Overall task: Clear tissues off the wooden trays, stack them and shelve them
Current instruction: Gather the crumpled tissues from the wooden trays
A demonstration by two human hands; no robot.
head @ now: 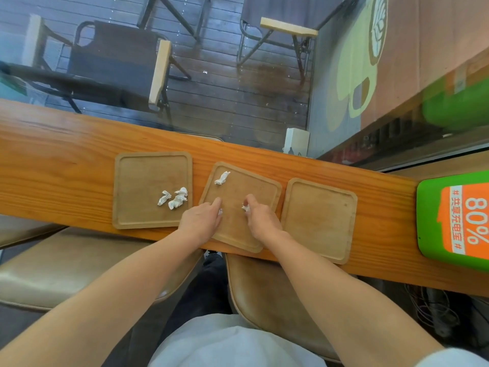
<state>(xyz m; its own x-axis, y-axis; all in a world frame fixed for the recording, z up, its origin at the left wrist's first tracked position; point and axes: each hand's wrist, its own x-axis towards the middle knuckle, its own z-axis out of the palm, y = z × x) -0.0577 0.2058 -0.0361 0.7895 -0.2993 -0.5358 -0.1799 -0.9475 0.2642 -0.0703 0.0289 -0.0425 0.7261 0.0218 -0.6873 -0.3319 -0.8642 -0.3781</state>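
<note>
Three wooden trays [320, 215] lay on the counter [66, 160]; the right hand [260, 221] pinched one tissue [246, 207], the left hand [202, 221] clutched another, and loose wads [177, 198] could blow off.

Head camera, wide-angle, looks steeply down, close over wooden counter [66, 154].

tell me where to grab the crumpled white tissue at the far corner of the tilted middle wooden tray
Pinch the crumpled white tissue from above at its raised middle. It lies loose and apart from the rim of the tilted middle wooden tray, clear of both hands.
</note>
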